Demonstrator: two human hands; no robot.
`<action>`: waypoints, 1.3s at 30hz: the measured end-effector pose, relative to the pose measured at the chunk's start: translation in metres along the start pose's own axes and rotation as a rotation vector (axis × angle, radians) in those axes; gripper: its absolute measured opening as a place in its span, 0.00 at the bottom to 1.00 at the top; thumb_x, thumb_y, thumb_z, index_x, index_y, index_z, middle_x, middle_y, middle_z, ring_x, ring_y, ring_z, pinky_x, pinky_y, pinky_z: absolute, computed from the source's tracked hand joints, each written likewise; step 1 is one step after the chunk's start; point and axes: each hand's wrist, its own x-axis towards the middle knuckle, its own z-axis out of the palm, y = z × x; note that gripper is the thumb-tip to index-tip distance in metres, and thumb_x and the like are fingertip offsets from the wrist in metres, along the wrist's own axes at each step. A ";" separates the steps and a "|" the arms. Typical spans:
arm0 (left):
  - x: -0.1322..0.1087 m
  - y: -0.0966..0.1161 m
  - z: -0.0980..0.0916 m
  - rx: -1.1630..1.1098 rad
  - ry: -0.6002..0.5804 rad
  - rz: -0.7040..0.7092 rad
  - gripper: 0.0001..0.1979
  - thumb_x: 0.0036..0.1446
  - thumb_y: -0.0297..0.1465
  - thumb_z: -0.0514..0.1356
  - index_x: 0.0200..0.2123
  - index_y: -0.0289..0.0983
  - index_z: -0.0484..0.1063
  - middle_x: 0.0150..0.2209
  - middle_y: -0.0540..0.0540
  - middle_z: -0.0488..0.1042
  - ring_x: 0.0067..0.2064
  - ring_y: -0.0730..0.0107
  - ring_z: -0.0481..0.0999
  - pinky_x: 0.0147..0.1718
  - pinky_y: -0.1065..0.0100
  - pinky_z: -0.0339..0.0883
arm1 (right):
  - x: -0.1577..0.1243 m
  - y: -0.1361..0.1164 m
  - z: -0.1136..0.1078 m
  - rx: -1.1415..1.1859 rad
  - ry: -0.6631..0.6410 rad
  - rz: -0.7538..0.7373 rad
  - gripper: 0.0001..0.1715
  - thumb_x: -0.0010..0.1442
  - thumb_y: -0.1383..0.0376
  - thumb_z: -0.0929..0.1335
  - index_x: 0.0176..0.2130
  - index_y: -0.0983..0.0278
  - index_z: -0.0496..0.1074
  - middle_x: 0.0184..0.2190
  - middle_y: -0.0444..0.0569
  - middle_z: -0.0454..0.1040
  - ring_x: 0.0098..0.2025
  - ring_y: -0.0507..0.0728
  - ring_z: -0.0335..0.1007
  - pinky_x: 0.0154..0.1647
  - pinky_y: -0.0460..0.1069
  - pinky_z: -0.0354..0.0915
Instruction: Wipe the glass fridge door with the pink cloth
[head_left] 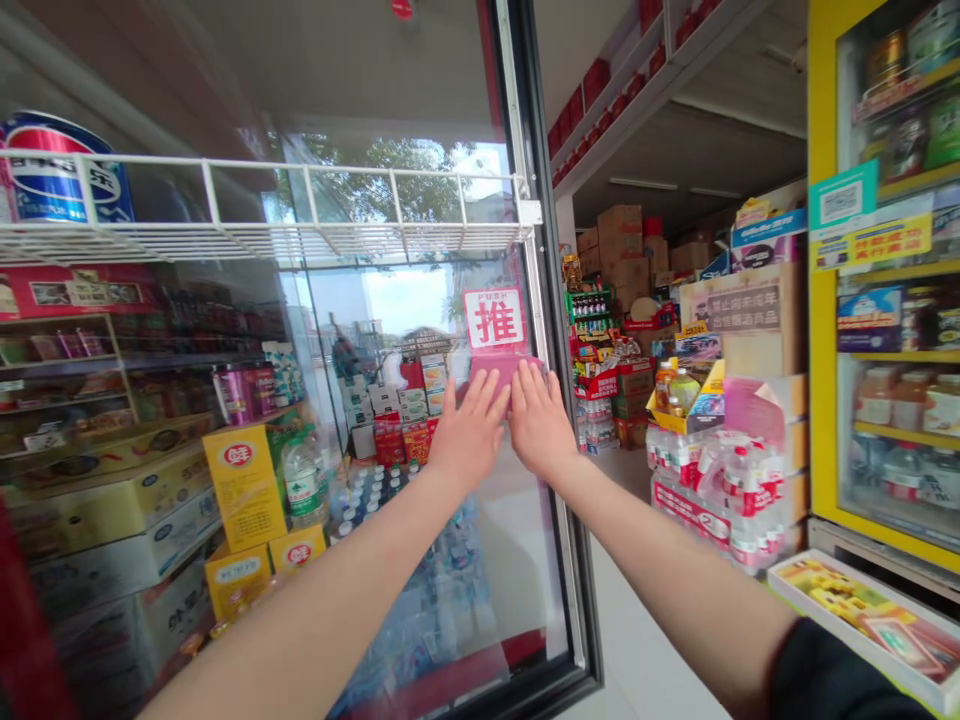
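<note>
My left hand (469, 430) and my right hand (537, 420) lie side by side, fingers stretched flat, against a glass door (420, 560). Under their fingertips is a pink cloth (501, 366) pressed on the glass. Just above it a red-and-white push sign (494, 317) is stuck to the door, close to the dark door frame (559, 420). Neither hand wraps round anything.
A white wire shelf (300, 235) with a blue can (52, 170) shows behind the glass, with yellow cartons (244, 485) below. Beyond the doorway stand stacked water bottles (712, 490), cardboard boxes (619, 235) and a yellow-framed cooler (821, 350) on the right.
</note>
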 end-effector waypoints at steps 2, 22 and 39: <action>0.020 -0.016 -0.011 0.011 0.057 0.007 0.33 0.75 0.37 0.51 0.79 0.38 0.54 0.82 0.40 0.43 0.83 0.51 0.43 0.78 0.31 0.29 | 0.030 0.004 -0.010 -0.004 0.016 -0.005 0.36 0.74 0.69 0.59 0.75 0.82 0.59 0.78 0.72 0.50 0.82 0.74 0.45 0.81 0.74 0.44; 0.044 -0.014 -0.018 -0.093 0.113 0.027 0.33 0.71 0.31 0.49 0.77 0.33 0.58 0.80 0.36 0.54 0.79 0.44 0.52 0.76 0.34 0.34 | 0.069 0.006 -0.032 -0.132 -0.056 -0.013 0.26 0.75 0.70 0.53 0.58 0.76 0.71 0.51 0.69 0.74 0.55 0.71 0.68 0.58 0.66 0.61; -0.038 0.029 0.036 -0.141 -0.075 0.110 0.35 0.72 0.27 0.49 0.80 0.39 0.54 0.81 0.41 0.47 0.81 0.47 0.49 0.74 0.28 0.44 | -0.046 -0.043 0.026 -0.075 -0.160 0.293 0.27 0.77 0.70 0.57 0.67 0.76 0.68 0.70 0.75 0.66 0.72 0.73 0.63 0.59 0.63 0.70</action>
